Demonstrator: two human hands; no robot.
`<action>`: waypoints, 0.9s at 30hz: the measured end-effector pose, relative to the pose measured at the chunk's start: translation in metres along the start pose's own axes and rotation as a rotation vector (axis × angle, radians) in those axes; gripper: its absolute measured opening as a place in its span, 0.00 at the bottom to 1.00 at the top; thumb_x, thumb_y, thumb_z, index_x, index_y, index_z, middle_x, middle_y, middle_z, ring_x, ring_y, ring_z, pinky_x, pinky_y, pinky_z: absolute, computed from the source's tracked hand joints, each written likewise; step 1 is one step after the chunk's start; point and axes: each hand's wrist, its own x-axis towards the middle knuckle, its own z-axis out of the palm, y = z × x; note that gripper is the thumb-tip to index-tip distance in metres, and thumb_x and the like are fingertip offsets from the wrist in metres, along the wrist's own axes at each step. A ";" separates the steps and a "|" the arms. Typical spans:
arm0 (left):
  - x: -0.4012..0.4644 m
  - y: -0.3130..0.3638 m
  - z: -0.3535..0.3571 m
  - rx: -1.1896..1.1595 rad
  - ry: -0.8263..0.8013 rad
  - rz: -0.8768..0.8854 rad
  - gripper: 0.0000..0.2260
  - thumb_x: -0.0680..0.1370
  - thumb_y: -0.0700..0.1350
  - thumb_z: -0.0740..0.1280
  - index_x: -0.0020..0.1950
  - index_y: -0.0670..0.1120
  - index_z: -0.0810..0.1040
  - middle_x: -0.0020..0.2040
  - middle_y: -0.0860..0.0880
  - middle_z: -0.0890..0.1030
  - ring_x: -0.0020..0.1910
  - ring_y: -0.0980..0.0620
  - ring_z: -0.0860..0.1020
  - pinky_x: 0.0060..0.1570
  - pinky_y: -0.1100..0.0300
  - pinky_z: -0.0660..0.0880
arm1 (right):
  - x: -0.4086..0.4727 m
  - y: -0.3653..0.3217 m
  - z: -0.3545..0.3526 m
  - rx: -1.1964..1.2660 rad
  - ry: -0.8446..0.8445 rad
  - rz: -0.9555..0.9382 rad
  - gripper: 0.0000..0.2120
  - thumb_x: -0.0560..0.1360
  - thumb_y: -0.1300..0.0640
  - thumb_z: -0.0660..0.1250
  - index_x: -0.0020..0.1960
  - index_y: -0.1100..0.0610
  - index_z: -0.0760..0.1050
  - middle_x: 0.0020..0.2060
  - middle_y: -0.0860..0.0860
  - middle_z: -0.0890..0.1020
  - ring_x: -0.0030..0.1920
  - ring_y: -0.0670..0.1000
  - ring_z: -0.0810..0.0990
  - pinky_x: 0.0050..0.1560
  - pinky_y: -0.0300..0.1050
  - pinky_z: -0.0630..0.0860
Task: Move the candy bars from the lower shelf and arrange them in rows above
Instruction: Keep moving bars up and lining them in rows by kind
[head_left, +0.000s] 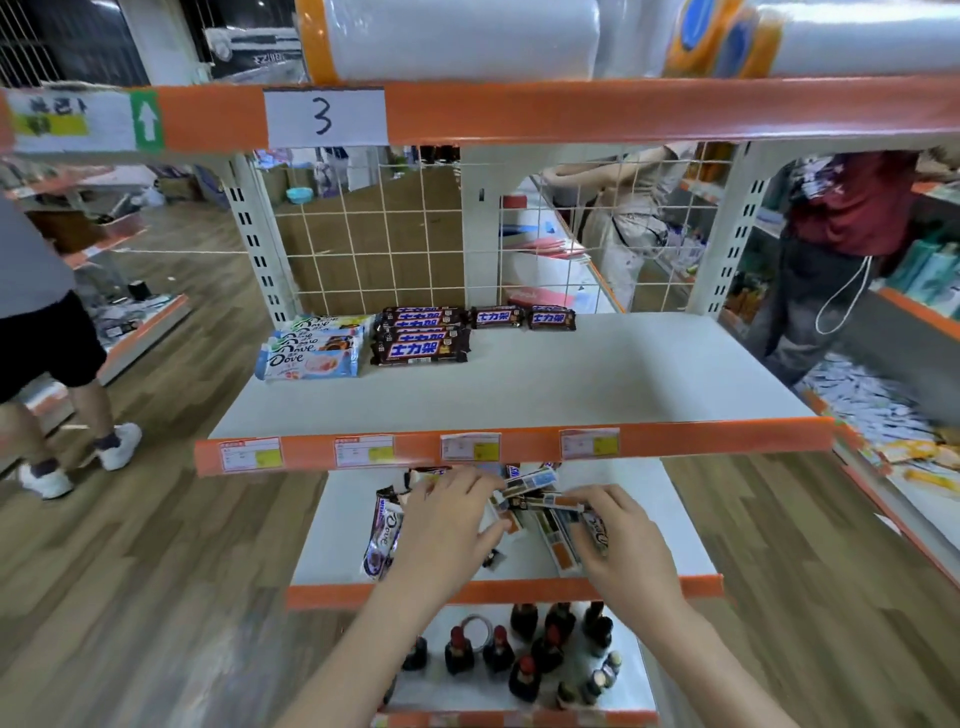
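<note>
Head view: both hands (524, 525) curled on candy bars (540, 506) heaped between them, lower shelf (675, 540).

Bright, even indoor light with soft shadows; wide-angle distortion bows the upper shelf's orange edge (519, 447), and blur grows toward the frame edges around it.

"3" on a shelf label (325, 117); "Dove" on candy bars (310, 362).
</note>
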 end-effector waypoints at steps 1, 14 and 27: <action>-0.004 0.004 0.004 -0.023 -0.002 0.000 0.18 0.78 0.58 0.57 0.68 0.57 0.66 0.66 0.58 0.69 0.67 0.57 0.65 0.64 0.56 0.59 | -0.006 0.004 0.001 -0.007 -0.008 0.008 0.15 0.74 0.60 0.66 0.59 0.50 0.76 0.53 0.44 0.77 0.52 0.47 0.77 0.47 0.37 0.72; -0.050 0.033 0.067 -0.095 -0.124 -0.043 0.16 0.78 0.56 0.61 0.64 0.54 0.70 0.62 0.55 0.73 0.63 0.54 0.70 0.58 0.54 0.64 | -0.063 0.040 0.007 -0.046 -0.117 0.106 0.13 0.75 0.58 0.64 0.59 0.50 0.75 0.54 0.46 0.77 0.52 0.48 0.76 0.47 0.47 0.76; -0.088 0.049 0.117 -0.284 -0.183 -0.269 0.14 0.77 0.54 0.64 0.61 0.54 0.74 0.58 0.54 0.75 0.60 0.52 0.71 0.53 0.53 0.67 | -0.096 0.057 0.034 0.053 -0.184 0.257 0.14 0.75 0.60 0.64 0.60 0.51 0.75 0.54 0.47 0.76 0.49 0.49 0.76 0.44 0.43 0.72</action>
